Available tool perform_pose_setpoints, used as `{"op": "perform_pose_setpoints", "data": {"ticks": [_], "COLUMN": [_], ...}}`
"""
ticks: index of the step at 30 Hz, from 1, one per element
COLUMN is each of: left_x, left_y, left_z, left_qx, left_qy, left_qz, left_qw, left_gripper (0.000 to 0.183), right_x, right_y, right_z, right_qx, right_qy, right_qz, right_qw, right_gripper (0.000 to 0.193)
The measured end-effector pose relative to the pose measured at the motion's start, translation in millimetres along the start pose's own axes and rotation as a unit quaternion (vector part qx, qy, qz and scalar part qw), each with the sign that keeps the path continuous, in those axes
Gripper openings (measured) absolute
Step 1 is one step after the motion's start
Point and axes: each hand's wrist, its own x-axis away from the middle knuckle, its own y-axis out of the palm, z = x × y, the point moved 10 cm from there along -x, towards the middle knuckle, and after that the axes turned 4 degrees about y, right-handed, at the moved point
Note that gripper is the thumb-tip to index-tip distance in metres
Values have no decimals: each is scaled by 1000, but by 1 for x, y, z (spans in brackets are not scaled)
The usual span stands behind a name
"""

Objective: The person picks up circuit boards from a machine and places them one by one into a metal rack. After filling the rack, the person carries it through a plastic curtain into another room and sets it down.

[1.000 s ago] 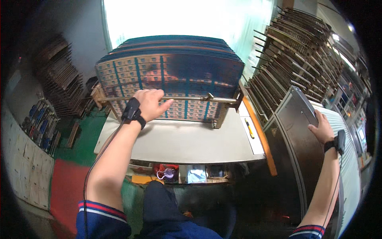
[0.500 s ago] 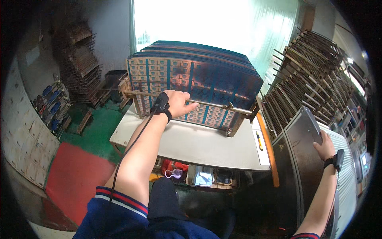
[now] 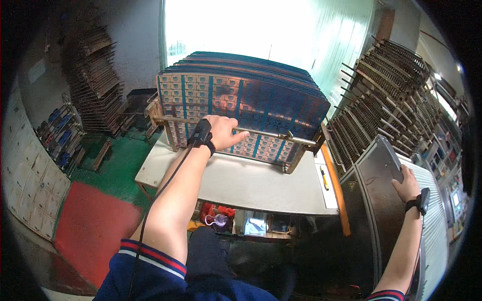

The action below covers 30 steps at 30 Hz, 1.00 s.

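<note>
My left hand (image 3: 221, 133) is closed over a long metal bar (image 3: 273, 134) across the front of a rack, its thumb pointing right along the bar. Behind the bar stand several upright, closely packed copper-coloured panels (image 3: 201, 93) with dark strips and rows of small repeated patterns; they look like circuit board panels. The rack rests on a white table (image 3: 251, 183). Off to the right, my right hand (image 3: 407, 186) grips the lower end of a long grey metal edge piece (image 3: 388, 155) on a dark metal cabinet (image 3: 374, 183). Its far fingertips are partly hidden.
A yellow-and-black pen-like tool (image 3: 324, 178) lies on white paper by the table's orange right edge (image 3: 335, 180). Under the tabletop, a shelf holds a clear purple-tinted bottle (image 3: 219, 219). Racks with rods (image 3: 386, 95) stand at right, and more stacked racks (image 3: 98, 85) at left.
The view has shifted slightly, so the rack and table appear a little further left. Both hands keep their places on the bar and the cabinet's edge piece.
</note>
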Motion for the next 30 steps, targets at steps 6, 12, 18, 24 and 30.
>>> {"op": "perform_pose_setpoints", "data": {"ticks": [6,12,18,24,30], "left_x": [3,1,3,6,-12], "left_y": [-6,-13,-5,3,35], "left_z": [-1,6,20,-11,-16], "left_qx": [4,5,-21,-8,10], "left_qy": [15,33,37,63,112], "left_qz": [22,61,56,137,166], "left_qw": [1000,998,998,989,980], "left_gripper": [48,46,38,42,40], "right_x": [6,9,9,18,89], "right_y": [-7,-10,-2,-36,-108], "right_z": [-12,0,6,-3,141], "right_qx": [13,1,25,-87,-16], "right_qy": [14,6,25,9,117], "right_qz": [10,23,29,142,247], "right_qw": [1000,1000,999,986,962], "right_gripper": [65,61,56,50,60]}}
